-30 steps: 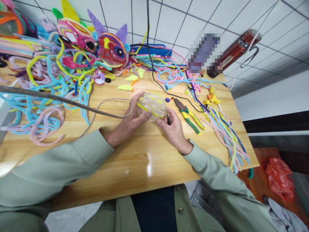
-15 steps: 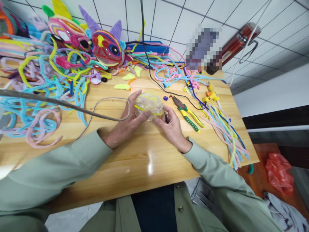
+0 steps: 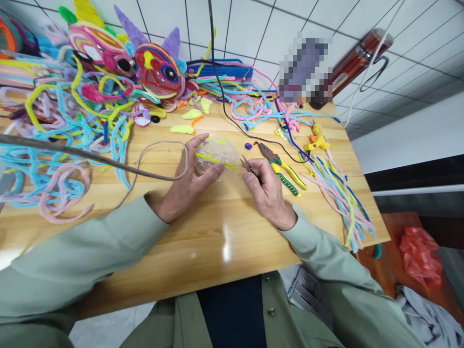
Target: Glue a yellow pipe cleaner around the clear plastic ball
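Observation:
My left hand (image 3: 186,183) grips a clear plastic shell (image 3: 216,153) with yellow strips along it, thumb on the near side and fingers behind. Just right of the shell, my right hand (image 3: 267,188) is closed around a small pair of scissors (image 3: 245,163). The short blades stand apart and point towards the shell; the handles are mostly hidden in my fingers. Pliers (image 3: 279,166) with green and yellow handles lie beyond my right hand, near a small dark blue piece (image 3: 248,146).
Tangled fuzzy pipe cleaners (image 3: 72,121) cover the left, with two colourful animal heads (image 3: 159,72) behind. A yellow glue gun (image 3: 317,142) and a pipe-cleaner bundle (image 3: 337,198) lie right. A dark cable (image 3: 226,106) crosses the table; a red thermos (image 3: 353,67) stands at the back.
My right hand has drawn back to the right from the shell, and the scissors' blades now show spread apart. My left hand and the shell have shifted slightly left in view.

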`<state>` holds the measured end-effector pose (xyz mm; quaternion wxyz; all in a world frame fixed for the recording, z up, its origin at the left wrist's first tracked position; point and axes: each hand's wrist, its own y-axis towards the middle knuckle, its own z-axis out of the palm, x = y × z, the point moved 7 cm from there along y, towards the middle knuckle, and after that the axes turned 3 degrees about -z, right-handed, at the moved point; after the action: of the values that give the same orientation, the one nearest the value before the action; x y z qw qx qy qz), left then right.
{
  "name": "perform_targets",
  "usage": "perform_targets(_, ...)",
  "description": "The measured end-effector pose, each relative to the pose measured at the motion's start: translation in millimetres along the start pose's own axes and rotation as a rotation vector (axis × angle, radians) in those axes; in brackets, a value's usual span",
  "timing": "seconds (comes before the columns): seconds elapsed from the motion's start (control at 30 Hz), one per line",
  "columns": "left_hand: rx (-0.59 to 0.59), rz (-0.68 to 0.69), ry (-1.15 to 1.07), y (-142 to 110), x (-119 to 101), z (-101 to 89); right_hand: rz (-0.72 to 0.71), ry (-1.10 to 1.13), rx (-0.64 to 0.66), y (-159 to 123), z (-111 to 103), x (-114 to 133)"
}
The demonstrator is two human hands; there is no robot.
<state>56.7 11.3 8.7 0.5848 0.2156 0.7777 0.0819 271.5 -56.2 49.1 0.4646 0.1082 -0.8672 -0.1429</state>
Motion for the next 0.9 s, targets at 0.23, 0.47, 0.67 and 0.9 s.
perform_targets(0.23, 0.063, 0.005, 0.056, 0.8, 0.7, -2.1, -0.251, -0.193, -0.007, -3.3, -6.9, 21.1)
perform_targets(0.47, 0.092, 0.085, 0.097, 0.1, -6.7, 0.3, -0.263, -0.154, 0.003, -3.5, -12.1, 26.4)
perform_targets(0.67, 0.072, 0.073, 0.130, 1.2, -6.1, 3.8, -0.188, -0.164, 0.075, -4.5, -6.1, 22.7)
perform_targets(0.9, 0.080, 0.087, 0.119, 0.2, -9.0, 4.7, -0.228, -0.204, 0.045, -5.3, -4.2, 27.1)
